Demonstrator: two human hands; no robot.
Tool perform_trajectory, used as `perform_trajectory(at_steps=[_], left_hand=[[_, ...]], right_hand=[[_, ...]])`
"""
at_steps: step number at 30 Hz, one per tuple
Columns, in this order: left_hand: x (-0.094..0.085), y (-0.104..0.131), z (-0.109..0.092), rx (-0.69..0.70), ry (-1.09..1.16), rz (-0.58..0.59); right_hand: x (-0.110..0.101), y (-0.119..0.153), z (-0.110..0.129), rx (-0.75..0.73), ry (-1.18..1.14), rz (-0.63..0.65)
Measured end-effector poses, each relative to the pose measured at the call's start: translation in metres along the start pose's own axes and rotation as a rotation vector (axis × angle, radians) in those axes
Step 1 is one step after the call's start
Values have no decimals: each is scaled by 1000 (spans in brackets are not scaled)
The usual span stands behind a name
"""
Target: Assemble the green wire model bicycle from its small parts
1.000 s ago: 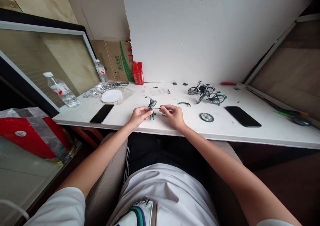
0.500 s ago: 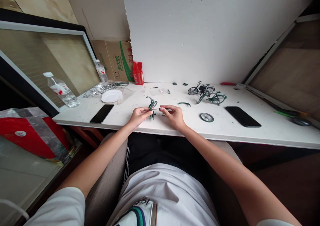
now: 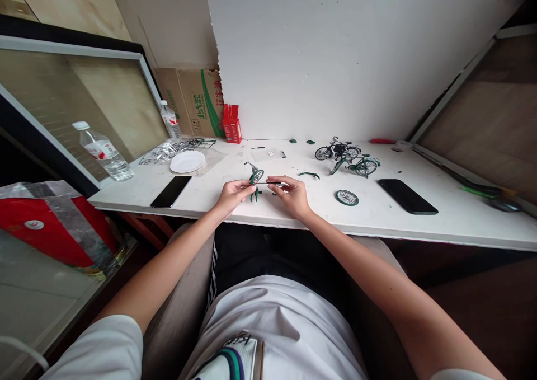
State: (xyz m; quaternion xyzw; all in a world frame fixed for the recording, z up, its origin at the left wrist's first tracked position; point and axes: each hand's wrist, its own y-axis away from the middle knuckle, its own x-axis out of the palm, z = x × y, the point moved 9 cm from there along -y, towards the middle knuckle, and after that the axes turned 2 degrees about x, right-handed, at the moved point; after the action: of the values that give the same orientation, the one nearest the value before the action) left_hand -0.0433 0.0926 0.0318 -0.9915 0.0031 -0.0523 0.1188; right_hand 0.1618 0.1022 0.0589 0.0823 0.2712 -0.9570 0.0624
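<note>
My left hand (image 3: pixel 233 196) pinches a partly built green model bicycle (image 3: pixel 254 176) just above the table's front edge. Handlebars and one small wheel show on its far side. In my right hand (image 3: pixel 290 194) is a small screwdriver (image 3: pixel 274 183), dark at the handle, its thin shaft pointing left and reaching the bicycle frame. Whether the tip sits in a screw is too small to tell. A loose spoked wheel with a green rim (image 3: pixel 347 197) lies flat to the right. Beyond my right hand rests a thin curved green part (image 3: pixel 309 174).
A finished green model bicycle (image 3: pixel 364 166) and a black one (image 3: pixel 328 150) stand at the back right. Phones lie left (image 3: pixel 172 191) and right (image 3: pixel 408 196). A white plate (image 3: pixel 188 162), a water bottle (image 3: pixel 104 155) and a red box (image 3: pixel 232 123) are at the left.
The screwdriver has shifted very slightly between my right fingers, and more of its dark handle shows. Both hands and the bicycle stay in nearly the same place.
</note>
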Motion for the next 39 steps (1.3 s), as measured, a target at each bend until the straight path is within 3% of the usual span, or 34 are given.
perform_trajectory(at_steps=[6,12,14,20,25,31,35,39], left_hand=[[0,-2,3,1,-3,14],[2,-1,0,-7,8,16],[2,0,-1,-12,12,13],[3,2,-5,2,-9,14],[2,1,-2,0,-5,8],[3,1,1,3,-15,33],[6,2,0,10,-45,71],[8,3,-1,13,-60,91]], right_hand=[[-7,-6,-5,50,8,-24],[-66,-37,-15,49,304,-103],[-83,-46,-27,66,443,-65],[-108,-46,-49,45,715,-71],[-97,-43,-53,49,944,-14],[-46,-37,-30,-141,786,139],[-23,-34,-30,-92,831,181],[-15,-41,-41,-32,809,215]])
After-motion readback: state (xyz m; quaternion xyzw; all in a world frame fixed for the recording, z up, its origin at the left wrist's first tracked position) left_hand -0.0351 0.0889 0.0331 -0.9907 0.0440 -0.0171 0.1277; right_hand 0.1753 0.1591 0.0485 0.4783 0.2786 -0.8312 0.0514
